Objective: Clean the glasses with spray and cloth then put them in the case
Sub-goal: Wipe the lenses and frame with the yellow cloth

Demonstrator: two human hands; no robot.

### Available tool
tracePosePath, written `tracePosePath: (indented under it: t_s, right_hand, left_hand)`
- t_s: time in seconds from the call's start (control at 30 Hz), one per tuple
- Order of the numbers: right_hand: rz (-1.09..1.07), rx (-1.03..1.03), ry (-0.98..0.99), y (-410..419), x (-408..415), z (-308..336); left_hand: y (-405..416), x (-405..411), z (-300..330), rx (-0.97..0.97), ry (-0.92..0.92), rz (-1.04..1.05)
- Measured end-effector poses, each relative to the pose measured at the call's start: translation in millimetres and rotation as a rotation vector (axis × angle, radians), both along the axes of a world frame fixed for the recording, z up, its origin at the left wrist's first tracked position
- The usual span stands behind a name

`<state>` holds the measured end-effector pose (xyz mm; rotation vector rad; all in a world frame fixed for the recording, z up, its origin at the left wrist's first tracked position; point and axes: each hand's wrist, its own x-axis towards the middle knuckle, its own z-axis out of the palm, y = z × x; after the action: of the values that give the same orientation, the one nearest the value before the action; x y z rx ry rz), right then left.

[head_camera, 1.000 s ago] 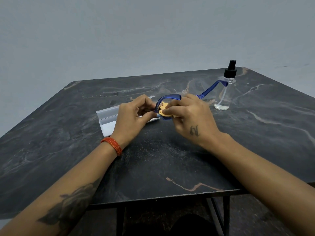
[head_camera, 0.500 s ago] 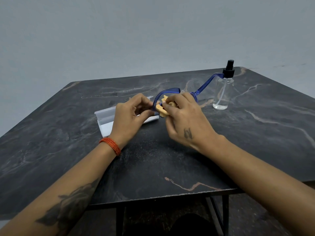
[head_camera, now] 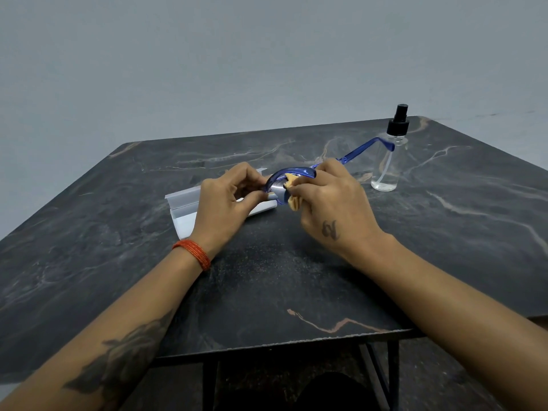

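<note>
Left hand (head_camera: 225, 203) pinching blue glasses (head_camera: 292, 175) above the worktop (head_camera: 296, 277); right hand (head_camera: 332, 203) gripping tan cloth (head_camera: 292, 192) against a lens. Spray bottle (head_camera: 388, 164) at two o'clock, white case (head_camera: 185, 212) at ten.

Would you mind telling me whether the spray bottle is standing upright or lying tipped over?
Upright. The spray bottle stands on its base on the table, black nozzle on top, untouched by either hand.

no readable text, labels or brands, only an unclear tattoo mark on the right hand (head_camera: 332, 203)
</note>
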<state>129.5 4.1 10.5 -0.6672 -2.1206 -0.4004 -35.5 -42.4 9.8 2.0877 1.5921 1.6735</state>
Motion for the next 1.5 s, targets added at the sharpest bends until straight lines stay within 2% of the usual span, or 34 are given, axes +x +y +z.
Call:
tracePosePath:
  t_s: [0.07, 0.2, 0.4, 0.53, 0.67, 0.83, 1.0, 1.23, 1.5]
  right_hand:
    - [-0.030, 0.030, -0.019, 0, -1, -2]
    - [0.069, 0.013, -0.011, 0, -5, -2]
    - [0.180, -0.249, 0.041, -5, -2, 0]
    - [0.195, -0.309, 0.089, -7, -1, 4]
    - [0.163, -0.235, 0.146, -9, -1, 5]
    - [0.023, 0.022, 0.108, -10, -3, 7]
    - [-0.067, 0.095, 0.086, -6, -4, 3]
    - [0.118, -0.153, 0.098, -7, -6, 2]
    - [0.205, -0.373, 0.086, -4, -2, 3]
  left_hand:
    - [0, 0, 0, 0.001, -0.002, 0.000]
    - [-1, 0, 0, 0.003, -0.027, -0.001]
    - [-2, 0, 1, 0.002, -0.042, -0.008]
    - [-1, 1, 1, -0.001, -0.035, -0.007]
    - [0, 2, -1, -0.023, -0.049, -0.009]
    - [0, 1, 0, -0.048, -0.104, -0.033]
    - [0, 1, -1, -0.062, -0.140, -0.042]
    - [-4, 2, 3, -0.069, -0.112, -0.017]
    - [-3, 3, 3, -0.043, -0.080, -0.009]
